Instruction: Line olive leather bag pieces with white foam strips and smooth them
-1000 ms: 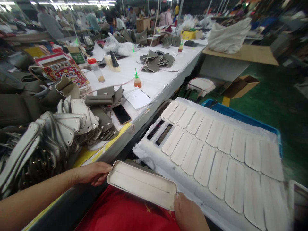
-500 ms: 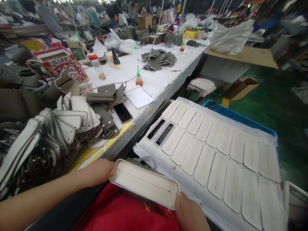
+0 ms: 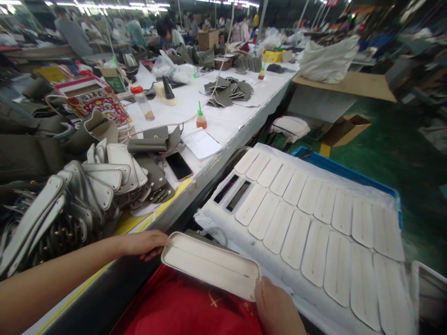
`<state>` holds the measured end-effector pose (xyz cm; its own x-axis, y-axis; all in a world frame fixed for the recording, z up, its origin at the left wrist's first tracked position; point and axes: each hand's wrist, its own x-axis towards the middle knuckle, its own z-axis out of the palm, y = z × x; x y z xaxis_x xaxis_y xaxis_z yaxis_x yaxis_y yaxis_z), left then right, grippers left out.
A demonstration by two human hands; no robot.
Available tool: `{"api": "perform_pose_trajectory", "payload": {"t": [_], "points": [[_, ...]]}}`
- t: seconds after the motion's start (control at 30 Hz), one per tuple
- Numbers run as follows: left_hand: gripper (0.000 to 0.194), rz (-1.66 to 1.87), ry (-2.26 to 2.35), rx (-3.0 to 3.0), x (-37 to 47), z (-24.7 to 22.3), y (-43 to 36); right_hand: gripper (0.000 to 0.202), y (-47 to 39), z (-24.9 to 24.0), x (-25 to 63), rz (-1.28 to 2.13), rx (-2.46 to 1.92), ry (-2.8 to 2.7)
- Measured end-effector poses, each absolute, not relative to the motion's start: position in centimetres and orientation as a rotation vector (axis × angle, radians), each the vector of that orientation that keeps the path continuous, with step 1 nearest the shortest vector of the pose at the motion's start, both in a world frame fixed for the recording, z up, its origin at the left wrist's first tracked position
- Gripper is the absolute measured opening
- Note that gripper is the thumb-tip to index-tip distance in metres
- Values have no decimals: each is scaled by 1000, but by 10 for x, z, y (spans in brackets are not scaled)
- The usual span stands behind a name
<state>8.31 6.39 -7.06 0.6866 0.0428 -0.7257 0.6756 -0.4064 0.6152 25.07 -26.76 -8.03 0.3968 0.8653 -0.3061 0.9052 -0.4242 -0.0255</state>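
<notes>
A long off-white panel (image 3: 209,264) with rounded corners, a raised rim and a line along its middle lies tilted above my red-clad lap. My left hand (image 3: 150,244) is at its left end, thumb and forefinger at the corner, the other fingers curled below the edge. Its right end is gripped by my right hand (image 3: 275,304), whose fingers are partly hidden under the panel. To the right, similar pale panels (image 3: 312,251) lie in two rows on a white-covered board (image 3: 206,215). Two dark slots (image 3: 238,195) show at the board's left end.
Grey-white strap-like pieces with metal studs (image 3: 92,186) are heaped on the worktable (image 3: 240,114) at left. A phone (image 3: 179,166), a notebook (image 3: 201,143) and a green-tipped glue bottle (image 3: 201,120) lie nearby. A blue crate (image 3: 349,174) edges the board. Other people work farther back.
My left hand has loosened slightly at the panel's left end, with its lower fingers now showing below. The panel and right hand have hardly moved. The view has tipped up a little.
</notes>
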Motion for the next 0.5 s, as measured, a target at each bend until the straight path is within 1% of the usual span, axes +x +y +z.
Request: {"api": "perform_pose_trajectory", "payload": {"t": [0.1,0.23,0.4,0.5], "points": [[54,-742,579,1685,72,-80,65,26,-266,-77,250,-474,2464,1567],[54,-673,625,1613,66,-91,60,29,-262,-73,250,-563,2466,1461],[55,-630,721,1653,76,-94,61,25,-261,-78,252,-484,2469,1582],[56,-647,713,1668,77,-91,64,26,-261,-76,250,-493,2535,1517]]}}
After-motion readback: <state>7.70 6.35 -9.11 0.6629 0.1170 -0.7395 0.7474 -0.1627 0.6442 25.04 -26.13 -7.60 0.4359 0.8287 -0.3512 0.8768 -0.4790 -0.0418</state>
